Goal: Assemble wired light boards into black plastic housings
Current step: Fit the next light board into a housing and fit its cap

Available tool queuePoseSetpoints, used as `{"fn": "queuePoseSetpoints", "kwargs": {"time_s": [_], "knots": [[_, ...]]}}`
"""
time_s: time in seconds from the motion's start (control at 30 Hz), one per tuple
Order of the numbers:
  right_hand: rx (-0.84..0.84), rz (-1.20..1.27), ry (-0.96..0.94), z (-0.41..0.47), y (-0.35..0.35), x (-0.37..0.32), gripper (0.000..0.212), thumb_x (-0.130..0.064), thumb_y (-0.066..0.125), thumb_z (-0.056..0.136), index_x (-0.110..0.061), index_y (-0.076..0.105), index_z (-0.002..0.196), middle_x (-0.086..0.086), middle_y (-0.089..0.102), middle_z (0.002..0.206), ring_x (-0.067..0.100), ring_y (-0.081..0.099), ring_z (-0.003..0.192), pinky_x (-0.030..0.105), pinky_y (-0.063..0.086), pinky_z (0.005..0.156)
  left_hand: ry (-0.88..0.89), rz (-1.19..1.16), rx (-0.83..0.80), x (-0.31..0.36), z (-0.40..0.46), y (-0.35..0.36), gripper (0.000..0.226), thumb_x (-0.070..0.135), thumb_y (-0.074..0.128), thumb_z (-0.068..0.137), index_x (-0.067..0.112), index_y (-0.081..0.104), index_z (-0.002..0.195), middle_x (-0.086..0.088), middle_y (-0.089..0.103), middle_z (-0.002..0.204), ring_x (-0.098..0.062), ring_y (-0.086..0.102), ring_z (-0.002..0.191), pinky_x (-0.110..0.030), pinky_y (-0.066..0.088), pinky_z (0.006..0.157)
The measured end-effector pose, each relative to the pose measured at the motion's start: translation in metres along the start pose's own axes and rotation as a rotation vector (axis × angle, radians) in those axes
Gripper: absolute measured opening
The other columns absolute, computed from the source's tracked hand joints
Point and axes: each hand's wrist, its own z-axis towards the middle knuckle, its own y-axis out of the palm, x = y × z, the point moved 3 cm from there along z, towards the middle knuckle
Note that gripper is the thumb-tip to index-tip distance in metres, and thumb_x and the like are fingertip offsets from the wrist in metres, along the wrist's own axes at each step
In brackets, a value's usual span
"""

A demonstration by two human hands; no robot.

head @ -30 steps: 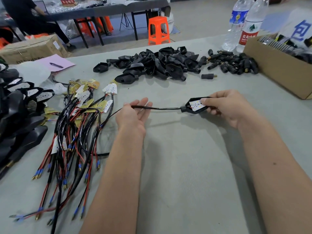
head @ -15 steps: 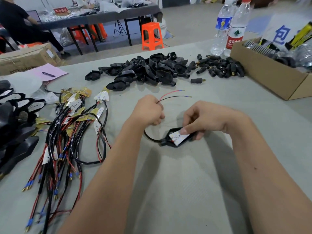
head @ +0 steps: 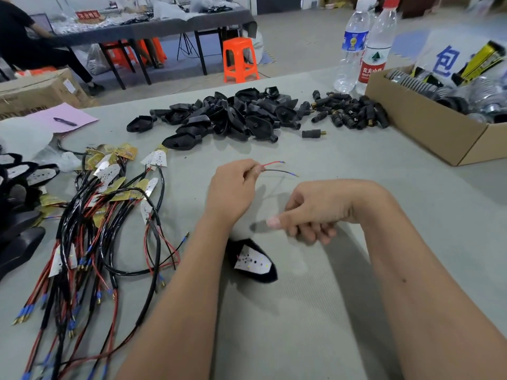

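Note:
My left hand (head: 233,187) grips a cable in its fist, and the thin red and black wire ends (head: 275,167) stick out to the right of my fingers. Below my left wrist is a black housing with a white light board seated in it (head: 253,261), blurred, and its cable runs up behind my wrist out of sight. My right hand (head: 310,212) hovers just right of it with fingers curled and thumb pointing left, holding nothing I can see. Loose wired light boards (head: 109,215) lie in a tangle on the left. Empty black housings (head: 233,116) are piled at the back centre.
Black plug connectors (head: 351,113) lie beside a cardboard box (head: 428,124) of parts at the right. Two water bottles (head: 365,45) stand behind them. Finished housings (head: 19,204) are stacked at the left edge, with a pink paper (head: 63,119) behind. A person sits at a far table.
My right hand has let go of the housing, which dropped towards me under my left wrist. My left hand slid along the cable and now grips it near the wire ends.

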Motion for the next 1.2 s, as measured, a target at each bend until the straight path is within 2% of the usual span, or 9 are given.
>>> {"fn": "queuePoseSetpoints", "kwargs": {"time_s": [0.1,0.17,0.27,0.43,0.57,0.8,0.93,1.03,1.2], "knots": [[0.307,0.009,0.016,0.007,-0.033,0.017,0.06,-0.075,0.075,0.07,-0.016,0.067,0.067,0.001,0.065,0.055,0.011,0.05,0.039,0.017,0.035,0.038,0.042,-0.108,0.012,-0.003,0.002,-0.002,0.026,0.016,0.054,0.103,0.026,0.076,0.112,0.009,0.075,0.099,-0.009,0.063,0.091,-0.025,0.047,0.082],[0.732,0.248,0.004,0.025,-0.057,0.035,0.044,-0.056,0.08,0.082,-0.017,0.064,0.068,0.001,0.067,0.061,0.012,0.055,0.046,0.021,0.04,0.047,0.033,-0.133,-0.001,-0.005,0.004,0.001,0.025,0.016,0.056,0.101,0.03,0.077,0.104,0.01,0.069,0.081,-0.006,0.056,0.072,-0.023,0.043,0.068],[1.241,0.149,0.097,0.055,-0.076,0.047,0.015,-0.033,0.068,0.093,-0.018,0.069,0.093,0.003,0.07,0.094,0.025,0.065,0.096,0.031,0.046,0.077,0.01,-0.159,-0.027,-0.005,0.006,0.004,0.015,0.024,0.063,0.097,0.028,0.075,0.088,0.014,0.058,0.064,-0.006,0.048,0.062,-0.025,0.036,0.061],[1.057,-0.337,0.055,0.099,-0.107,0.051,0.046,-0.022,0.056,0.1,-0.022,0.049,0.145,0.008,0.046,0.151,0.034,0.03,0.143,0.048,0.035,0.111,0.036,-0.215,0.021,-0.001,0.006,0.0,0.019,0.028,0.075,0.091,0.019,0.072,0.075,0.009,0.062,0.068,-0.006,0.049,0.063,-0.023,0.039,0.062],[1.084,-0.369,0.071,0.104,-0.124,0.063,0.038,-0.02,0.065,0.096,-0.02,0.061,0.134,0.012,0.06,0.137,0.037,0.051,0.128,0.046,0.043,0.103,-0.027,-0.355,0.084,-0.003,0.006,-0.005,0.017,0.018,0.069,0.096,0.026,0.076,0.083,0.011,0.058,0.062,-0.006,0.044,0.059,-0.021,0.035,0.058],[1.078,0.474,-0.313,0.092,-0.091,0.048,0.027,0.003,0.061,0.094,-0.019,0.073,0.104,0.001,0.069,0.085,0.011,0.066,0.067,0.025,0.054,0.065,-0.18,-0.461,0.161,-0.011,0.005,-0.008,0.014,0.021,0.071,0.095,0.012,0.075,0.084,0.017,0.042,0.049,-0.004,0.038,0.054,-0.017,0.031,0.056],[0.958,0.923,-0.407,0.075,-0.062,0.035,0.03,0.009,0.054,0.089,-0.012,0.076,0.086,0.005,0.06,0.069,0.01,0.052,0.053,0.019,0.039,0.046,-0.244,-0.526,0.171,-0.015,0.003,-0.008,0.02,0.02,0.075,0.092,0.004,0.074,0.081,0.015,0.037,0.051,-0.007,0.033,0.053,-0.02,0.03,0.054],[0.848,1.039,-0.414,0.068,-0.043,0.026,0.038,0.003,0.045,0.086,-0.011,0.078,0.071,0.005,0.065,0.06,0.013,0.049,0.05,0.02,0.032,0.041,-0.301,-0.628,0.153,-0.015,0.002,-0.011,0.016,0.018,0.073,0.093,0.004,0.077,0.087,0.014,0.04,0.053,-0.006,0.034,0.052,-0.016,0.031,0.051],[0.665,1.0,-0.454,0.073,-0.021,0.018,0.031,-0.032,0.067,0.094,-0.009,0.078,0.077,0.013,0.075,0.079,0.016,0.054,0.054,0.021,0.043,0.046,-0.281,-0.668,0.102,-0.009,0.0,-0.01,0.012,0.014,0.072,0.093,0.005,0.079,0.089,0.015,0.048,0.054,-0.004,0.04,0.055,-0.016,0.034,0.055]]}}
